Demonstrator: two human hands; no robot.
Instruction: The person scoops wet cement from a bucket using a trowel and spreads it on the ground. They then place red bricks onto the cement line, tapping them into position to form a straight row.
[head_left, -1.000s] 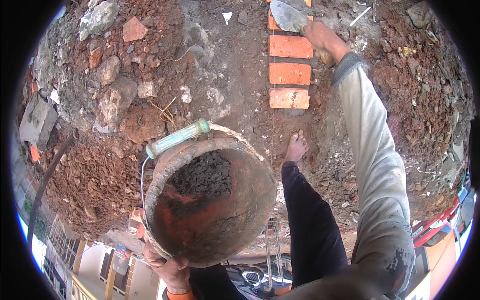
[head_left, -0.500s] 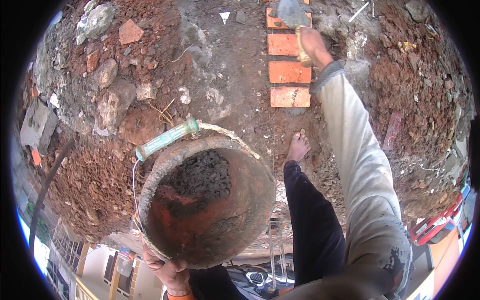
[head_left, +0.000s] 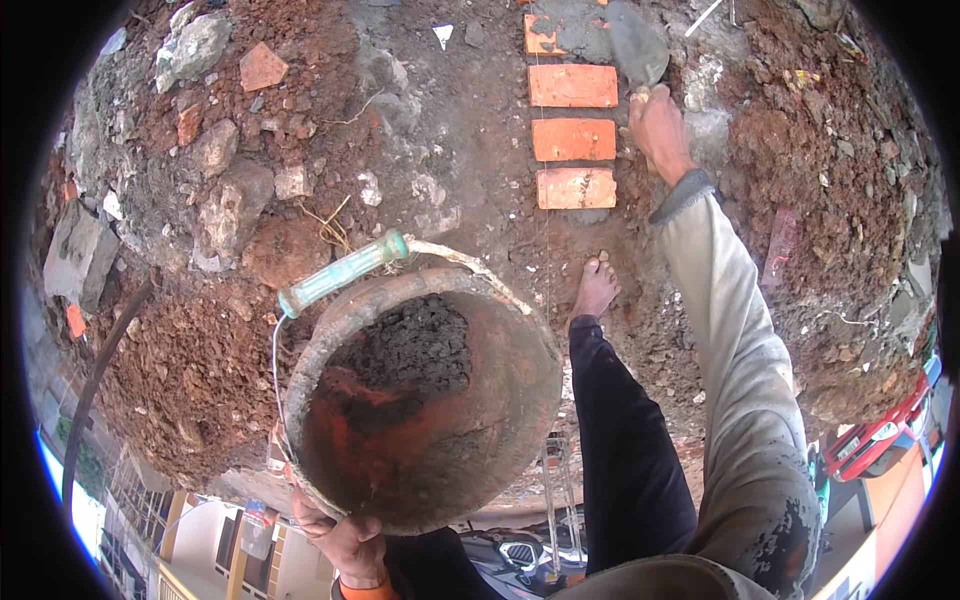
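My left hand (head_left: 345, 545) grips the near rim of a mortar-caked bucket (head_left: 500, 400), which tilts toward the far side. Grey wet mortar (head_left: 425, 340) lies inside, against its far wall. The bucket's handle (head_left: 345, 272) with a pale green grip rests over the far rim. Farther off, my right hand (head_left: 662, 130) is closed round the handle of a trowel (head_left: 638, 45), its grey blade just right of the brick row. Grey mortar (head_left: 585, 30) covers much of the farthest visible brick. Three orange bricks (head_left: 573, 86) nearer me lie with gaps between them.
A thin string line (head_left: 545, 250) runs along the bricks' left side. Rocks (head_left: 215, 145) and broken brick pieces (head_left: 263, 66) lie on the soil at left. My bare foot (head_left: 597, 287) stands just short of the bricks. A red car (head_left: 875, 435) is at the lower right.
The trowel and my right hand have moved right and slightly nearer, off the bricks. Mortar now covers much of the farthest visible brick. My left hand still holds the bucket.
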